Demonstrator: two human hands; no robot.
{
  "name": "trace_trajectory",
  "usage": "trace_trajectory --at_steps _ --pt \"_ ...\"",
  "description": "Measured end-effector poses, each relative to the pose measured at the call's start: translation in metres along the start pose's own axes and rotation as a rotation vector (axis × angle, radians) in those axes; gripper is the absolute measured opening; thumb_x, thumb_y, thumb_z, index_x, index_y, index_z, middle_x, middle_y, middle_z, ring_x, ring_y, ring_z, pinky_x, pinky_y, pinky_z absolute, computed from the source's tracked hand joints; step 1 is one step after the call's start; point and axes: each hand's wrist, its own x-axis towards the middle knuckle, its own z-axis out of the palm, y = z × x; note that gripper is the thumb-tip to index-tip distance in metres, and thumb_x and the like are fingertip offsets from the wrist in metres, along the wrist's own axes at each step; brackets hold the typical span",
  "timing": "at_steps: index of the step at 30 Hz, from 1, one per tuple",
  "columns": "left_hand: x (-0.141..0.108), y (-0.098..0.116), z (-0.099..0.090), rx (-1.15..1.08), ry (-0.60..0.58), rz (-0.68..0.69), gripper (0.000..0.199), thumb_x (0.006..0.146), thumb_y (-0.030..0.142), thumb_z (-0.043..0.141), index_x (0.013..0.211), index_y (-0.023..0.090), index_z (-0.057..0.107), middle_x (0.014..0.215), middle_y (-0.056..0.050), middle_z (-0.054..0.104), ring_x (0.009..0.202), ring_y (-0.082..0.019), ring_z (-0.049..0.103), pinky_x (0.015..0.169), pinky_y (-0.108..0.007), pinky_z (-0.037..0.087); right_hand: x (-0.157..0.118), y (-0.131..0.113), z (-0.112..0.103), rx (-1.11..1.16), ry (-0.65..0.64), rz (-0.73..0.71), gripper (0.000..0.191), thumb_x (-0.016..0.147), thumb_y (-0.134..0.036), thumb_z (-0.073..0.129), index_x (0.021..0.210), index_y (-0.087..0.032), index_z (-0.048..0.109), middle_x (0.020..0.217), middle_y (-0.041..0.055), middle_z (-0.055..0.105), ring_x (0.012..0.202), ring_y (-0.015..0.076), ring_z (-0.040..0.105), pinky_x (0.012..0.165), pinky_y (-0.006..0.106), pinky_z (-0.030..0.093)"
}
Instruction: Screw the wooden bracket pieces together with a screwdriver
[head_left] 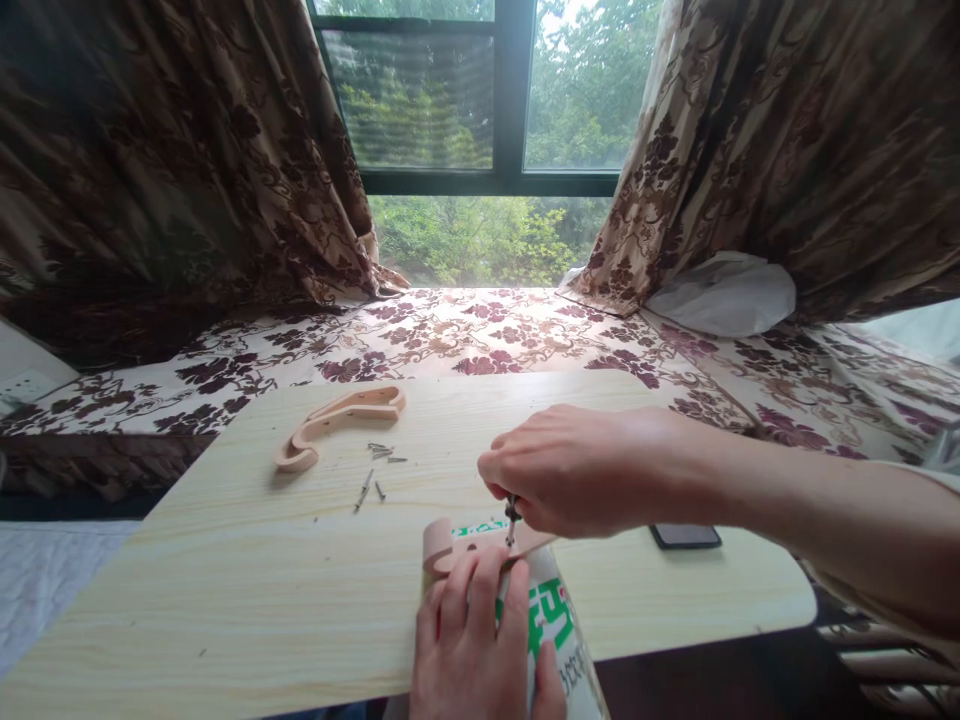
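My right hand (559,470) is closed around a screwdriver (511,522); its handle is mostly hidden in the fist and its shaft points down. The tip meets a pale wooden piece (438,544) with a rounded end and dark holes, at or near one of those holes. Beneath that piece lies a white package with green printing (551,612). From the near side, my left hand (480,635) grips the wooden piece, fingers bent over its edge and pressing it against the package.
A curved wooden hook-shaped piece (341,410) lies at the table's (247,560) far left. Several loose screws (364,491) are scattered nearer. A dark flat phone-like object (685,537) rests beneath my right forearm. Behind stands a flower-patterned window seat (480,330) with a white plastic bag (727,295).
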Motion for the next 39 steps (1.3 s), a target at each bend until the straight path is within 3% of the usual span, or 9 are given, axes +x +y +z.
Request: trace_trajectory --at_steps 4,8,12,15,20,28,32,35,39 --pt "0.0 -0.004 -0.003 0.027 -0.043 0.05 0.039 0.081 0.036 0.05 0.117 0.023 0.057 0.126 -0.005 0.056 0.116 -0.024 0.047 0.091 -0.038 0.038 0.0 0.001 0.004 -0.018 -0.014 -0.042 0.016 0.081 -0.009 0.049 0.084 -0.013 0.064 0.077 0.0075 0.067 0.06 0.0133 0.051 0.052 0.026 0.034" --pt "0.001 -0.005 -0.003 0.046 -0.047 0.057 0.04 0.08 0.04 0.053 0.117 0.024 0.057 0.125 -0.005 0.056 0.115 -0.024 0.048 0.089 -0.037 0.039 0.004 0.002 0.011 -0.04 0.033 0.056 0.022 0.085 -0.019 0.045 0.077 -0.013 0.064 0.069 0.0087 0.066 0.057 0.0149 0.052 0.049 0.028 0.031" --pt "0.001 -0.005 -0.004 0.058 -0.04 0.065 0.04 0.08 0.041 0.053 0.116 0.023 0.058 0.124 -0.005 0.057 0.113 -0.025 0.049 0.089 -0.038 0.039 -0.001 0.003 0.007 -0.019 0.009 0.156 0.022 0.082 -0.029 0.05 0.089 -0.014 0.065 0.072 0.0095 0.068 0.059 0.018 0.056 0.048 0.028 0.03" --pt "0.001 -0.006 -0.005 0.072 -0.041 0.091 0.043 0.079 0.043 0.054 0.117 0.023 0.057 0.125 -0.006 0.056 0.114 -0.024 0.049 0.09 -0.037 0.039 -0.008 0.003 0.0 0.042 -0.022 0.107 0.021 0.077 -0.021 0.056 0.096 -0.017 0.063 0.081 0.0076 0.069 0.066 0.0175 0.058 0.051 0.028 0.032" --pt "0.001 -0.006 -0.005 0.077 -0.062 0.097 0.043 0.08 0.044 0.054 0.118 0.023 0.057 0.126 -0.005 0.056 0.115 -0.024 0.047 0.09 -0.036 0.037 -0.008 0.005 0.003 0.061 0.025 0.0 0.015 0.081 -0.012 0.05 0.083 -0.015 0.064 0.075 0.0063 0.067 0.064 0.0149 0.055 0.053 0.027 0.032" --pt "0.002 -0.007 -0.005 0.081 -0.066 0.096 0.042 0.08 0.044 0.054 0.117 0.024 0.057 0.124 -0.005 0.057 0.114 -0.024 0.048 0.088 -0.037 0.039 -0.002 0.006 0.014 -0.031 0.116 0.161 0.029 0.089 -0.034 0.045 0.078 -0.015 0.064 0.061 0.0066 0.062 0.054 0.0156 0.052 0.048 0.028 0.026" --pt "0.002 -0.006 -0.007 0.074 -0.066 0.094 0.043 0.08 0.045 0.054 0.116 0.023 0.058 0.125 -0.005 0.057 0.115 -0.024 0.047 0.09 -0.037 0.038 -0.006 0.007 0.006 0.049 0.069 0.058 0.015 0.084 -0.024 0.052 0.089 -0.018 0.064 0.076 0.0049 0.067 0.062 0.0147 0.054 0.052 0.027 0.03" --pt "0.001 -0.006 -0.007 0.06 -0.075 0.078 0.042 0.08 0.044 0.054 0.116 0.023 0.058 0.125 -0.005 0.056 0.116 -0.024 0.047 0.091 -0.037 0.038 -0.005 0.008 0.009 0.03 0.064 0.001 0.015 0.084 -0.015 0.048 0.08 -0.018 0.063 0.071 0.0036 0.065 0.06 0.013 0.051 0.052 0.028 0.028" --pt "0.0 -0.007 -0.005 0.049 -0.093 0.083 0.043 0.08 0.045 0.054 0.118 0.023 0.057 0.126 -0.005 0.055 0.116 -0.024 0.047 0.089 -0.037 0.039 0.002 0.012 0.017 0.005 0.137 0.107 0.029 0.091 -0.026 0.04 0.077 -0.016 0.064 0.067 0.0061 0.064 0.056 0.0145 0.049 0.051 0.03 0.026"
